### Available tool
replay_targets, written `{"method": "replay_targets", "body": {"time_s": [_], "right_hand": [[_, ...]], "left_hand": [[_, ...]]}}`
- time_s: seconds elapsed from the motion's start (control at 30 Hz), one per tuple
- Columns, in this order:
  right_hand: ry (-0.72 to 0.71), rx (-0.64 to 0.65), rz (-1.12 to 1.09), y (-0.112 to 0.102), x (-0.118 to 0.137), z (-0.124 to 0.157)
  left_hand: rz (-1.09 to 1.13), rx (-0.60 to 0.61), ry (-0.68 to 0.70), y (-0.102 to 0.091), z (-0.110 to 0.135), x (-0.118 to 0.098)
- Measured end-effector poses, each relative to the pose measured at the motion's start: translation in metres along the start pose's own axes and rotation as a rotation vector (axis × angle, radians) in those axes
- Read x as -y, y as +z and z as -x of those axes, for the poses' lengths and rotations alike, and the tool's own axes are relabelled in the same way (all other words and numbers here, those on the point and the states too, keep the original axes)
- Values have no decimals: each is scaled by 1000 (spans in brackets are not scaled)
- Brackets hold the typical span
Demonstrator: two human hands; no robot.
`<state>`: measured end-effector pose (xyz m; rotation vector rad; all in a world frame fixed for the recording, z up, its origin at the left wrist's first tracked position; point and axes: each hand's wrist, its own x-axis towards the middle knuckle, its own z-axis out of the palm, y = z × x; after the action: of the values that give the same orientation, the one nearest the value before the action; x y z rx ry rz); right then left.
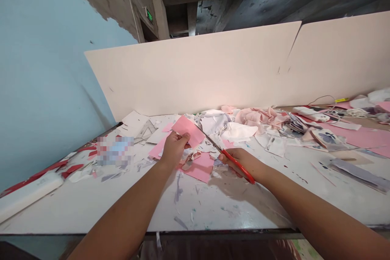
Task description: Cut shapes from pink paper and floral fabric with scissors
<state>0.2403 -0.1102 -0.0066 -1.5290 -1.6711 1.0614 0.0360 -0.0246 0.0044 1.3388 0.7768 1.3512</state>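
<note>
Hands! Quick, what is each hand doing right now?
Left hand: closed, holding a pink paper sheet.
Right hand: closed, holding red-handled scissors.

Your scissors had bright red handles, and the paper sheet you held was plain pink. Beyond them lay pale pink cloth and a whitish scrap printed with a dark blue flower, and the wall was pale blue.
</note>
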Motion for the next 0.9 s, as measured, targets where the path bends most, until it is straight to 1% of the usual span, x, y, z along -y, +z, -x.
{"method": "replay_targets", "body": {"time_s": [0.1, 0.23, 0.37, 0.47, 0.6, 0.9], "right_hand": [[-51, -3, -12, 0, 0, 0], [-131, 55, -33, 0, 4, 7], [-178, 72, 78, -3, 8, 14], [-173, 82, 145, -4, 8, 14], [-164, 74, 140, -4, 7, 13], [-174, 33, 203, -3, 9, 13]], "left_hand": [[16, 30, -3, 2, 1, -3], [34, 40, 2, 3, 2, -4], [33, 43, 2, 3, 2, -3], [22, 56, -1, 3, 2, -3], [-9, 59, -17, 2, 2, -4], [-101, -27, -44, -1, 1, -2]]}}
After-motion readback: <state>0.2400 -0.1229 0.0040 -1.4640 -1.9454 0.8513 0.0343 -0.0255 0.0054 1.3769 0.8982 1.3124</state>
